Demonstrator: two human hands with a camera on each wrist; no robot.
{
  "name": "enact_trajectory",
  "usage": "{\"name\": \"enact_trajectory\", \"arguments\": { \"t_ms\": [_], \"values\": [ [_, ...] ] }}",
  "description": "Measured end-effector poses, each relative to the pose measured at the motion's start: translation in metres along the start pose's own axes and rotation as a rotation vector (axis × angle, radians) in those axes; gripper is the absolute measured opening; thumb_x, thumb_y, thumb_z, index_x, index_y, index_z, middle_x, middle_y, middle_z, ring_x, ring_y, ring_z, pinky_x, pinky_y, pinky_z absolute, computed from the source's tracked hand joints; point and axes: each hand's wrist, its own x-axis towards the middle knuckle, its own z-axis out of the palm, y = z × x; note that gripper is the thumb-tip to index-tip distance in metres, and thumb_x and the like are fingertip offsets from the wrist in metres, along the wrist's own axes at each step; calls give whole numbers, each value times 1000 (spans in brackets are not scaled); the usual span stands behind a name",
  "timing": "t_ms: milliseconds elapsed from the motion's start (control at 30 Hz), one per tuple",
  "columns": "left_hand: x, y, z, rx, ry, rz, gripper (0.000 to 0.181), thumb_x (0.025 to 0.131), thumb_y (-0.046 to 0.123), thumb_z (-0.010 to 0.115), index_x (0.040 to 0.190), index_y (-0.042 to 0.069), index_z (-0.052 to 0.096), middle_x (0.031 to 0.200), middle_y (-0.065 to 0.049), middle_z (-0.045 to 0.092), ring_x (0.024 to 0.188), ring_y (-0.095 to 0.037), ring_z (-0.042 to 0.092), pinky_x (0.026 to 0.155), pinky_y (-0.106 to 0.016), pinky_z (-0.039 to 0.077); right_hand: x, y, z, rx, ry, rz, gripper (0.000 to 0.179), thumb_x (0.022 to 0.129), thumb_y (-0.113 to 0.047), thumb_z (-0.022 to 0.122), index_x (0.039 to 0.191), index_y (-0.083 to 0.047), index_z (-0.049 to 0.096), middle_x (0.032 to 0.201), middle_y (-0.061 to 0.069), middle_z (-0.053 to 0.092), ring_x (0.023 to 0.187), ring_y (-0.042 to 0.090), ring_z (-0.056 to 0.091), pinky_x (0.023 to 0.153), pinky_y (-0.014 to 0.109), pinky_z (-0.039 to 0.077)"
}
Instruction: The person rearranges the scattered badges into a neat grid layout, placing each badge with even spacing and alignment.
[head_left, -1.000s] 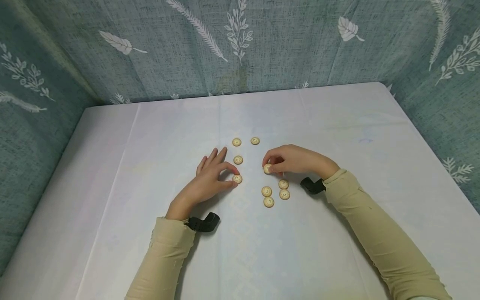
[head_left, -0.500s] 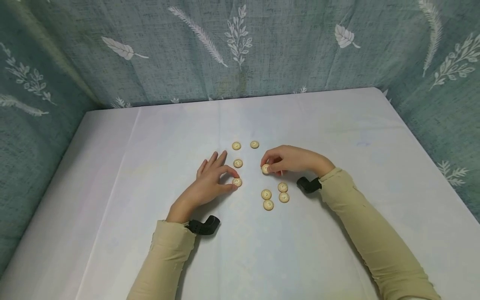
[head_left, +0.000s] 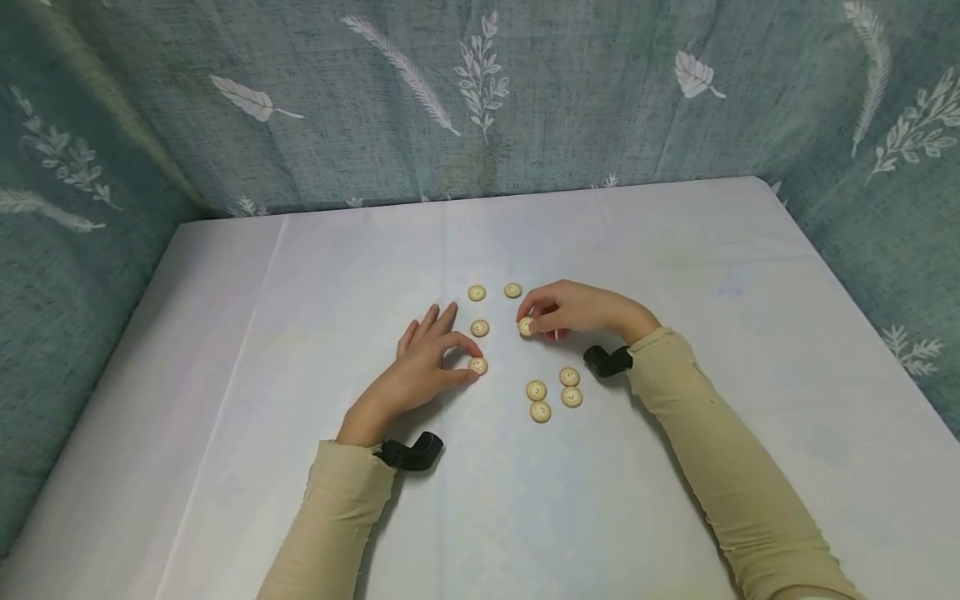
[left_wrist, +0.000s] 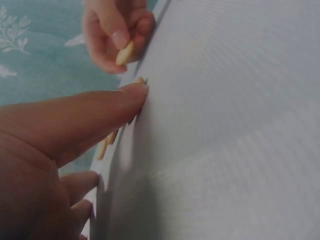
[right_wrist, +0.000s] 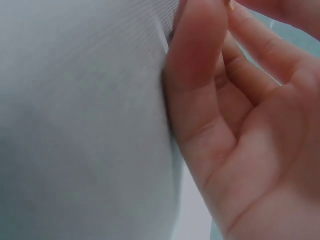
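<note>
Between thumb and index finger, my left hand [head_left: 422, 367] pinches a round cream-coloured button [head_left: 477, 366] lying on the table, its other fingers spread out. My right hand [head_left: 577, 310] holds another button [head_left: 527, 327] by thumb and fingertips; in the left wrist view this button [left_wrist: 125, 53] is tilted, raised off the cloth. Just beyond my left fingertips lies a button [head_left: 480, 328], with a further button [head_left: 477, 293] behind it. To the right of that, one more button [head_left: 513, 290] sits near my right fingers. In the right wrist view my right hand [right_wrist: 240, 125] mostly hides its button.
Nearer the front are two touching pairs of buttons, a left pair [head_left: 538, 402] and a right pair [head_left: 571, 387]. A white cloth covers the table [head_left: 300, 333]. Green leaf-patterned curtains [head_left: 570, 100] stand behind and at both sides. Black wrist cameras [head_left: 411, 452] project close above the cloth.
My right hand has moved a little away from me and to the left with its button, closer to the far right button. The left hand stays in place on its button.
</note>
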Motion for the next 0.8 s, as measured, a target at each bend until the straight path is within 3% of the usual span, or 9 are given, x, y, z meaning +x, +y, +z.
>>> {"name": "enact_trajectory", "arguments": {
  "t_ms": [333, 800],
  "values": [
    [0, -1, -2, 0, 4, 6, 17, 78, 34, 67, 93, 30, 60, 148, -6, 10, 135, -23, -5, 103, -44, -7, 1, 2, -2, 40, 36, 9, 20, 88, -24, 57, 105, -14, 59, 74, 8, 57, 65, 21, 54, 61, 33, 43],
    [1, 1, 1, -3, 5, 15, 17, 78, 33, 68, 93, 29, 60, 148, -7, 12, 135, -23, -4, 103, -44, -6, 4, -3, 7, -162, 165, 57, 15, 89, -23, 55, 101, -17, 60, 69, 3, 58, 59, 17, 54, 61, 31, 40]
  ]
}}
